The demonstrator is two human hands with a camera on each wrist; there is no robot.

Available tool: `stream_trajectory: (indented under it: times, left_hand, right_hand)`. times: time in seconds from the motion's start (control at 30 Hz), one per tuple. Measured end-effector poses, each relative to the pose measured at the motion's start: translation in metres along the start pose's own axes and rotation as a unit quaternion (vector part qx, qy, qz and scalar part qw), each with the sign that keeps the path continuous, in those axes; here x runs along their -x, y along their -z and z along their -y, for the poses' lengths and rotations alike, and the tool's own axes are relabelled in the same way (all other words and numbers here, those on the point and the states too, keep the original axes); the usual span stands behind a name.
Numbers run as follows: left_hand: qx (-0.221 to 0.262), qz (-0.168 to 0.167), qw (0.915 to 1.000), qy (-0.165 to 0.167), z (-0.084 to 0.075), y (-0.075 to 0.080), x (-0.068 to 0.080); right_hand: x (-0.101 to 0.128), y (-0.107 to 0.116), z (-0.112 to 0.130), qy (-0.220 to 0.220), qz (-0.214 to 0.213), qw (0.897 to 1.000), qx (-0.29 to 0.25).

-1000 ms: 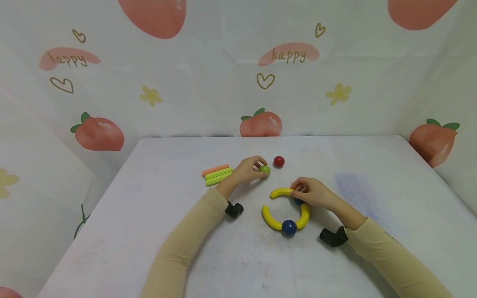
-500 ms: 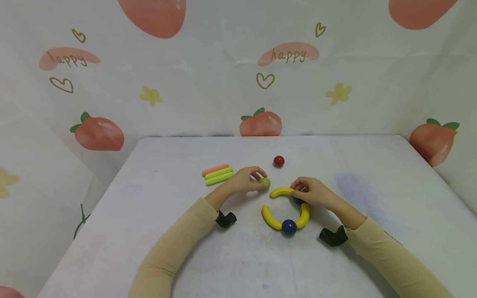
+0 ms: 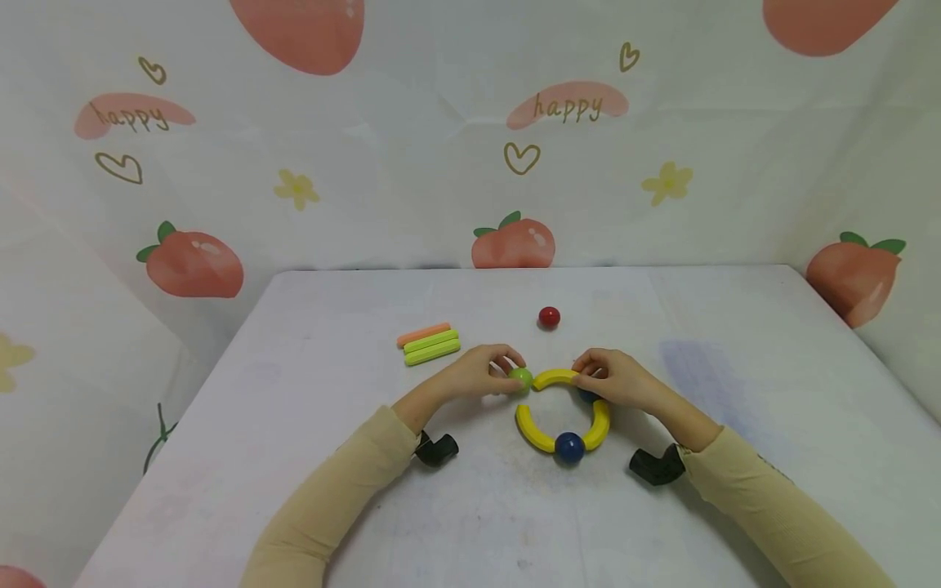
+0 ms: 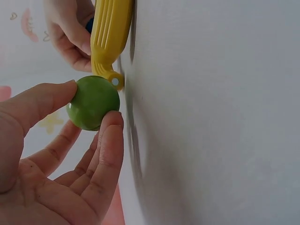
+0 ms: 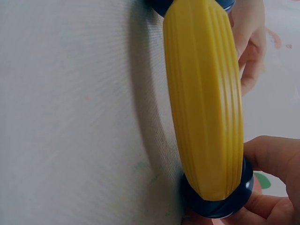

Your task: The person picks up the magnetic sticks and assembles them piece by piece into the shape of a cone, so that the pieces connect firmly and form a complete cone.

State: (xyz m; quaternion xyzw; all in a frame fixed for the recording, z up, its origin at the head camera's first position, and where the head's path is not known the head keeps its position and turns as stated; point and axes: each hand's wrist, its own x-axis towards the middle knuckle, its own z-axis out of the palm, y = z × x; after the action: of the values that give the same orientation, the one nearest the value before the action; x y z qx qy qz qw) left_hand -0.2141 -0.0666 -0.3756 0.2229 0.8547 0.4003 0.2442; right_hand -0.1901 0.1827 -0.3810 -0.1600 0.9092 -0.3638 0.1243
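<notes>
My left hand [image 3: 481, 371] pinches a green ball [image 4: 93, 103] between thumb and fingertips. Close by is the end of a yellow curved stick [image 3: 555, 376], which shows a pale round tip in the left wrist view. Whether ball and tip touch, I cannot tell. My right hand [image 3: 619, 380] holds a dark blue ball [image 5: 216, 207] where that curved stick meets another yellow curved stick [image 3: 599, 425]; the fingers partly cover this ball. A second blue ball [image 3: 569, 447] joins the latter to a third yellow curved stick [image 3: 532, 429], forming an incomplete ring.
A red ball [image 3: 549, 317] lies on the white table [image 3: 470, 514] beyond the ring. To the left, two yellow-green straight sticks [image 3: 431, 352] and an orange stick [image 3: 423, 335] lie side by side. A dark wrist camera [image 3: 437, 450] hangs below the left sleeve.
My left hand has brought the green ball nearer to me, from beside the red ball to the open end of the yellow curved stick. My right hand and the ring have stayed put.
</notes>
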Motion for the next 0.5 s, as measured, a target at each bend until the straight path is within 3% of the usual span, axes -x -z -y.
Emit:
stream_trajectory:
  times: [0.5]
  left_hand:
    - [-0.004, 0.022, 0.9997, -0.002, -0.0025, -0.0045, 0.0091]
  right_hand:
    - [-0.0005, 0.0, 0.0002, -0.009, 0.005, 1.0, -0.005]
